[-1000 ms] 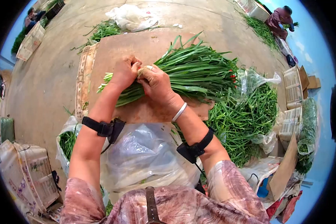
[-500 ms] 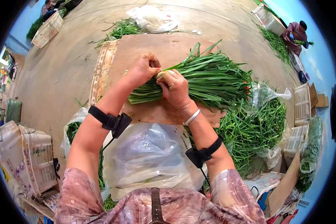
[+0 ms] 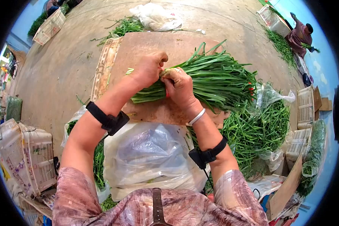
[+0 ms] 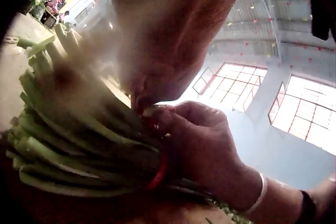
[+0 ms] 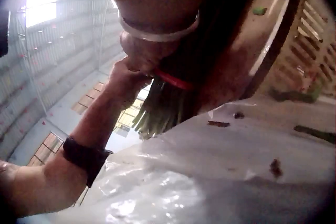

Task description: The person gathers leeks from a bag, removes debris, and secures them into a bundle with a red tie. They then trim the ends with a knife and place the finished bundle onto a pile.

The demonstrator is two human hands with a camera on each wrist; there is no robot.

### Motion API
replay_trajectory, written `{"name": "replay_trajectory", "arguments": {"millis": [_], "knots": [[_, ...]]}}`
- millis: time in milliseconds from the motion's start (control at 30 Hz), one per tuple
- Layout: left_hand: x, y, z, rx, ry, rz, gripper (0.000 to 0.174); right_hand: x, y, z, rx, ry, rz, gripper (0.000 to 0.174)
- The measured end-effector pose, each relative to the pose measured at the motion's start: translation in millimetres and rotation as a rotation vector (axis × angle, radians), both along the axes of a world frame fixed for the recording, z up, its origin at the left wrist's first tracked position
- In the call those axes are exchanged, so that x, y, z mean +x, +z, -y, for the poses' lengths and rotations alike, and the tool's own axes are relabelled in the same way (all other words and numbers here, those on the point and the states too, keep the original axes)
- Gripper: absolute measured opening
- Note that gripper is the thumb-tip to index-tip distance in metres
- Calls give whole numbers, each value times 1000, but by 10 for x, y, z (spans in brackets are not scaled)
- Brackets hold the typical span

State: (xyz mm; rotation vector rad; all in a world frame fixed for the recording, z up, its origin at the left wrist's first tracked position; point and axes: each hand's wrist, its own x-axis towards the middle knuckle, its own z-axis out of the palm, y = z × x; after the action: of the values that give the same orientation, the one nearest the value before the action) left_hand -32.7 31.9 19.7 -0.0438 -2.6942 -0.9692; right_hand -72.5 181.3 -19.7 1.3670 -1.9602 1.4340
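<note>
A thick bundle of long green leaves (image 3: pixel 218 77) lies across a brown board (image 3: pixel 139 43), its pale stalk ends to the left. Round the stalks goes a red band (image 3: pixel 167 92), plain as a loop in the left wrist view (image 4: pixel 160 174) and right wrist view (image 5: pixel 176 80). On top of the bundle, my left hand (image 3: pixel 148 69) pinches the band's end with curled fingers. Against it, my right hand (image 3: pixel 179 86) pinches at the band with thumb and fingers. The fingertips of both hands meet there and partly hide the band.
Loose green leaves (image 3: pixel 256 128) heap at the board's right. Clear plastic (image 3: pixel 150 150) covers something in front of me. Crates (image 3: pixel 37 158) stand at left, more at right. White plastic (image 3: pixel 156 17) lies beyond the board; a person (image 3: pixel 299 37) is at the far right.
Over the last second the head view has shifted, so the board appears further right. My left hand has turned slightly, its fingers higher over the bundle; my right hand stays at the band.
</note>
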Motion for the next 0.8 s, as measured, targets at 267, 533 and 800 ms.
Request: {"name": "replay_trajectory", "arguments": {"millis": [267,533,800], "knots": [[-3,-50,-102,-79,89,-126,26,-1,211,-61,252,43,109,10],[-1,-166,-125,-136,131,-175,25,4,210,-134,248,97,153,9],[270,-109,-207,-24,210,-241,30,-41,213,-206,258,0,419,12]]}}
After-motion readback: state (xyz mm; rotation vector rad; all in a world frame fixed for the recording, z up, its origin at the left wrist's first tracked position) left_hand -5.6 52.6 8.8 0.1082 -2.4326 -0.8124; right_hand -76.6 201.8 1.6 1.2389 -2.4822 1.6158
